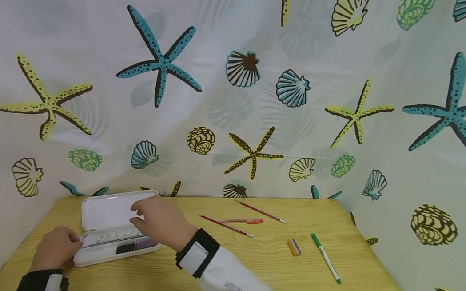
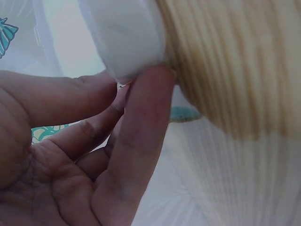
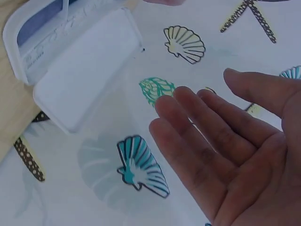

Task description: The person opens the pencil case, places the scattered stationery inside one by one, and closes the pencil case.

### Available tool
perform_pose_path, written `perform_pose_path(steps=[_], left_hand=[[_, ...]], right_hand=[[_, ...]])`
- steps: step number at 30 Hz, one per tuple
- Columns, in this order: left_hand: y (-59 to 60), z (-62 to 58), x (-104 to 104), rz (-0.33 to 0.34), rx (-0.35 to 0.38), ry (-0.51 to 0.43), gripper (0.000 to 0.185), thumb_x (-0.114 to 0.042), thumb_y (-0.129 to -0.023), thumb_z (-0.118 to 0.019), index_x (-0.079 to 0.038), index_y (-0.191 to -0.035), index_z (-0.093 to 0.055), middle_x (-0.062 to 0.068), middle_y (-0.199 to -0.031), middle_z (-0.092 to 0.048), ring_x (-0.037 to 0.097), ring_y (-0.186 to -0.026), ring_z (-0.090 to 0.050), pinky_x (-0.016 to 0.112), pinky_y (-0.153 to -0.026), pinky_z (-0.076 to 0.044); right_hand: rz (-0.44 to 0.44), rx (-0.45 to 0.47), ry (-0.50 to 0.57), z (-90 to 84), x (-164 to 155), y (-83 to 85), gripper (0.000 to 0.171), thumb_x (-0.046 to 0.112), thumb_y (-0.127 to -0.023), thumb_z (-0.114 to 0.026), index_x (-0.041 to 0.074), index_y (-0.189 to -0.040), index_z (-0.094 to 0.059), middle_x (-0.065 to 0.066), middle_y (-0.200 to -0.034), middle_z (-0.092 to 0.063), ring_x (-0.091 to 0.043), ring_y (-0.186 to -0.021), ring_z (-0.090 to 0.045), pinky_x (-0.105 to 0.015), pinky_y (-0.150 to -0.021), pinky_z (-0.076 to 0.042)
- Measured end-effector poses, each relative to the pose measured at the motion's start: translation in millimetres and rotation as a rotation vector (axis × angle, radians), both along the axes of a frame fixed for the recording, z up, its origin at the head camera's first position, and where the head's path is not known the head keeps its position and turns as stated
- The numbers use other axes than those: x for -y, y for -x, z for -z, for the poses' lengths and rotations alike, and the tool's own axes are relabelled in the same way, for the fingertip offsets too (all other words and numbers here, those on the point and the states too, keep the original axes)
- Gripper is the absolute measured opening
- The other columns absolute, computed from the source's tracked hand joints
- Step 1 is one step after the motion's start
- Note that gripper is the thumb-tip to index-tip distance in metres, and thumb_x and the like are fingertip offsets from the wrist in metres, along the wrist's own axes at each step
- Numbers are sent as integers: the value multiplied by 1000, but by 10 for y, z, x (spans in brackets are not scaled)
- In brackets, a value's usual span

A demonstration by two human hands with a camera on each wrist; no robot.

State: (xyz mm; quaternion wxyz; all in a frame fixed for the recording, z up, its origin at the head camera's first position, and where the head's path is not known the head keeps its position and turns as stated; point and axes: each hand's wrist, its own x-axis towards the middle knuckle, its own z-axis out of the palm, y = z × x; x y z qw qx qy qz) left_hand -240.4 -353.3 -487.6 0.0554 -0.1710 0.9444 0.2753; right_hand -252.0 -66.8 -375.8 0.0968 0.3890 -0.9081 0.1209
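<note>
Behind the wooden table [image 1: 270, 259] there is a pale cloth [image 1: 219, 104] with a sea pattern. In the head view, the white case [image 1: 98, 257] lies on the table, its lid [image 1: 106, 213] open. The left hand [image 1: 54, 248] is at the left end of the case, and the right hand [image 1: 164, 223] is above the case. To the right of the case lie two pencils [image 1: 261, 211], a red pen [image 1: 246, 220], an orange block [image 1: 292, 247] and, farther, a green marker [image 1: 326, 259]. In the left wrist view, the thumb [image 2: 70, 99] and index finger [image 2: 138, 122] pinch the end of the case. In the right wrist view, the right hand is apart from the case, its fingers relaxed and slightly bent
</note>
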Motion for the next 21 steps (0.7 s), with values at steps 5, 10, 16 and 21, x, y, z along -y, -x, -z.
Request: perform_pose_path(steps=[5, 10, 16, 21], left_hand=[[-21, -34, -26, -14, 10, 4, 23, -7, -91, -68, 15, -96, -65, 20, -81, -62, 27, -69, -60, 35, -59, -49], [-36, -54, -23, -3, 7, -6, 24, -7, -91, -67, 16, -97, -64, 20, -81, -62, 27, -69, -60, 36, -59, -49], [-21, -37, 13, 17, -11, -13, 24, -8, -91, -66, 16, -97, -65, 19, -80, -63, 26, -68, -60, 36, -59, -48], [-22, -24, 17, 23, -7, -16, 24, -8, -91, -66, 16, -97, -65, 19, -81, -63, 26, -69, -60, 36, -59, -49]], right_hand=[[21, 17, 69, -141, -298, 21, 22, 29, -98, -71, 18, -116, -78, 9, -104, -76, -2, -92, -67, -15, -74, -48], [97, 23, 134, -211, -621, 111, 20, 27, -97, -73, 16, -111, -80, 6, -105, -77, -8, -94, -70, -21, -76, -52], [148, 62, 229, -224, -980, 204, 16, 22, -96, -74, 12, -107, -81, 0, -100, -78, -10, -82, -70, -22, -68, -52], [187, 76, 255, -176, -1234, 258, 16, 20, -95, -75, 10, -108, -80, -3, -98, -77, -12, -82, -70, -24, -67, -52]])
